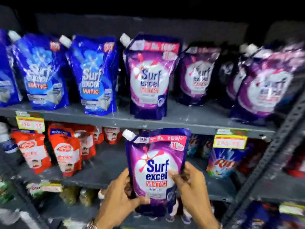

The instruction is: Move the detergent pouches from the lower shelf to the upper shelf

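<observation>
I hold a purple detergent pouch [156, 166] upright in front of the lower shelf [102, 172], its white spout near the upper shelf's front edge. My left hand [118, 195] grips its lower left side and bottom. My right hand [189, 184] grips its right side, thumb across the label. On the upper shelf [189, 119] stand two blue pouches [92, 75] at the left, a purple pouch [150, 76] in the middle, and more purple pouches [262, 85] to the right.
Red pouches [66, 151] stand on the lower shelf at the left, and a Rin pack [224, 162] at the right. Yellow price tags [30, 123] hang from the upper shelf's edge. A perforated metal upright [270, 154] runs down the right side. More goods fill the shelves below.
</observation>
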`<action>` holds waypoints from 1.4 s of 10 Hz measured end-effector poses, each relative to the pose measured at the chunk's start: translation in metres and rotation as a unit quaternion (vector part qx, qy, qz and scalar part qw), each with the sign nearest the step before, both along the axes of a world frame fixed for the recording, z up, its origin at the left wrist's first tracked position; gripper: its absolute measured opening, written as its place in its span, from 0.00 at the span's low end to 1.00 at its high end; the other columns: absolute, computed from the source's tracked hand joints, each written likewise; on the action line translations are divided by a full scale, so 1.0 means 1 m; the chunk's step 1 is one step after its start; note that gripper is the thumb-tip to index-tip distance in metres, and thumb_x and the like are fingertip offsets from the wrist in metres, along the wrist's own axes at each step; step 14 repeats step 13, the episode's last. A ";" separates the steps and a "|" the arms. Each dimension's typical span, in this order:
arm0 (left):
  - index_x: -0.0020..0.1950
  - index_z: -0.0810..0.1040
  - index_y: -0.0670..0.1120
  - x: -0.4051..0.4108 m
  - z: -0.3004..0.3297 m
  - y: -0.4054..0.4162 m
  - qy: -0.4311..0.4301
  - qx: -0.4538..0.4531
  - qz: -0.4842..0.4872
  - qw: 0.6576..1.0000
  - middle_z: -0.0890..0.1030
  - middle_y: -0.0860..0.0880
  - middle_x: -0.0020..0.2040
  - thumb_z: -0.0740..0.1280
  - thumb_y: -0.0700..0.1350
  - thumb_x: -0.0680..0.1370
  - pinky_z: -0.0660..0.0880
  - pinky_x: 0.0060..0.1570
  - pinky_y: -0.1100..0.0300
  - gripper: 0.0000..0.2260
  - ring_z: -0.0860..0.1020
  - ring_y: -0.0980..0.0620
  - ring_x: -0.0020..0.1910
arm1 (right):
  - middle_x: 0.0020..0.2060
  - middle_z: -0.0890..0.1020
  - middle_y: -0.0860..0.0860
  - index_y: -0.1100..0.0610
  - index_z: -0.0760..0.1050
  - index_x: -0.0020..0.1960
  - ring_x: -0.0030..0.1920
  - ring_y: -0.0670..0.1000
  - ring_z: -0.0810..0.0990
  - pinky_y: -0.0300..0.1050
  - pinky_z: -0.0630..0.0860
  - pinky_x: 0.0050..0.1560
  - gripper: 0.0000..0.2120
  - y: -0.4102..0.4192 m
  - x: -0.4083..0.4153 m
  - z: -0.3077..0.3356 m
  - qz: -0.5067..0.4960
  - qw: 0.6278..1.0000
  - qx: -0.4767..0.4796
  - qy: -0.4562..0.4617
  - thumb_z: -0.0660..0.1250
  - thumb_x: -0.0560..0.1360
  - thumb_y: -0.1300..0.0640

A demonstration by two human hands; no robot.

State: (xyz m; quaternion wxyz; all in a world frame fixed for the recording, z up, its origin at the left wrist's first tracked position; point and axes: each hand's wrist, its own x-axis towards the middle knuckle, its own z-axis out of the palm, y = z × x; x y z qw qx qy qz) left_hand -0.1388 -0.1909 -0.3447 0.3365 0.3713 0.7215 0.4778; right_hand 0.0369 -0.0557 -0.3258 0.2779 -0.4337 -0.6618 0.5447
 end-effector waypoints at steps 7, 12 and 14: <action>0.73 0.67 0.49 0.059 0.061 0.128 0.091 -0.059 0.059 0.992 0.79 0.47 0.69 0.84 0.46 0.62 0.75 0.67 0.46 0.44 0.77 0.44 0.68 | 0.43 0.85 0.51 0.58 0.79 0.48 0.46 0.50 0.85 0.52 0.84 0.47 0.05 0.131 0.023 0.060 0.016 0.995 0.095 -0.032 0.73 0.75 0.56; 0.76 0.58 0.46 0.197 0.279 0.242 0.232 0.060 -0.028 0.970 0.77 0.44 0.71 0.80 0.48 0.68 0.76 0.67 0.46 0.44 0.77 0.43 0.68 | 0.55 0.84 0.55 0.60 0.76 0.61 0.56 0.56 0.84 0.53 0.83 0.55 0.16 0.206 0.190 0.281 -0.066 0.972 0.195 0.115 0.72 0.76 0.58; 0.81 0.47 0.45 0.224 0.301 0.236 0.309 0.103 -0.005 0.945 0.73 0.42 0.74 0.80 0.49 0.68 0.75 0.68 0.48 0.54 0.76 0.43 0.70 | 0.64 0.78 0.54 0.58 0.65 0.74 0.58 0.52 0.81 0.47 0.79 0.57 0.32 0.189 0.227 0.315 -0.113 0.959 0.192 0.176 0.74 0.74 0.54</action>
